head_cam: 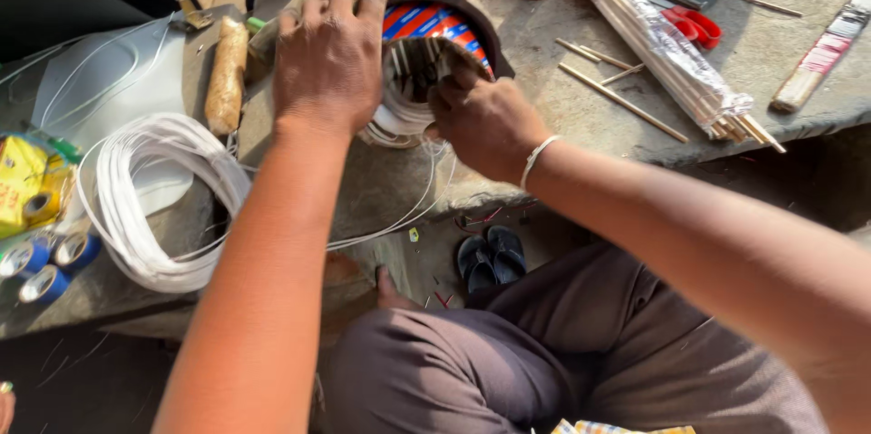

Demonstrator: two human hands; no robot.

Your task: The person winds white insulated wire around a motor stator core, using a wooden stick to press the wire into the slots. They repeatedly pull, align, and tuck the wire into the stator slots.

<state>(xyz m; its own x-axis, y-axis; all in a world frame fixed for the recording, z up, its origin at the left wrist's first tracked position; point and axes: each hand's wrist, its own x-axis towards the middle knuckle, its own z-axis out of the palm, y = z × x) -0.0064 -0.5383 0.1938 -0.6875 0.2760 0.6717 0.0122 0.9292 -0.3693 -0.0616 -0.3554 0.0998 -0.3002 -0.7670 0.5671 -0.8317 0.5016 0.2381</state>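
We are looking down as the left hand [331,53], fingers spread flat, is pressing on top of a motor stator [435,44] lying at the near edge of a stone workbench [798,53]. The right hand [485,117] is curling narrow at the stator's open mouth, pinching white wire [399,117]; whether it is gripping firmly, we cannot tell. A white wire coil [145,198] is crowding the left side; bundled sticks [671,44] and red scissors [694,26] are lying well apart on the right, leaving bare stone between.

Motor stator [426,62] upright; bore open
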